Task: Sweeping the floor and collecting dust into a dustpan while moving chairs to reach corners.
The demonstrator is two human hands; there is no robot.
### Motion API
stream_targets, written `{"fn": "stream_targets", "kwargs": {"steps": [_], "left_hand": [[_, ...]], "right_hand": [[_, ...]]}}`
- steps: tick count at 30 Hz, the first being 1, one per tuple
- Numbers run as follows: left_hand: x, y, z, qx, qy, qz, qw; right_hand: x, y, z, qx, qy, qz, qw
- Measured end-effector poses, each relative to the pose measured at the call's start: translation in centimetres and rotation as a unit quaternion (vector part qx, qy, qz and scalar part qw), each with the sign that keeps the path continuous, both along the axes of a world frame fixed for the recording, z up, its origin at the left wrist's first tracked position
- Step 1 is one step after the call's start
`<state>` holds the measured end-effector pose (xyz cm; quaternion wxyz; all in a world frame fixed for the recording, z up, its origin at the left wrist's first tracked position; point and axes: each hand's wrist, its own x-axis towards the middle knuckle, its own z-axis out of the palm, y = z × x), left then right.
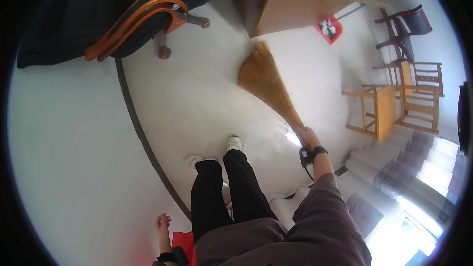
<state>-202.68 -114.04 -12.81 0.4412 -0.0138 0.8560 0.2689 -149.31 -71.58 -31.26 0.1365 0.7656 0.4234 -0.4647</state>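
My right hand (308, 138) is closed round the narrow end of a brown straw broom (271, 81). The broom slants up and to the left across the floor, its wide bristle end fanned out near the desk. A black device is strapped at my right wrist. At the lower left my left hand (163, 220) hangs by my side, fingers loosely bent and apart, with nothing seen in it. Close beside that forearm is a red thing (184, 243), mostly cut off, whose kind I cannot make out.
A brown desk (295, 12) stands ahead, with a red bin (331, 29) holding crumpled white scraps at its side. A black office chair (143, 24) is at the upper left. Wooden chairs (387, 111) line the right, near curtains (409, 162). A dark strip (140, 133) edges the pale floor.
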Motion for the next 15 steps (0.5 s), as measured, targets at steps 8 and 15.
{"fn": "stream_targets", "kwargs": {"steps": [8,15], "left_hand": [[-0.6,5.8,1.7,-0.009,0.022,-0.079,0.997],[-1.3,6.3,0.3,-0.015,0.01,-0.09,0.996]], "right_hand": [[8.2,-6.8,1.8,-0.002,-0.081,-0.071,0.994],[3.1,-6.4,13.6,0.038,0.058,-0.04,0.997]]}}
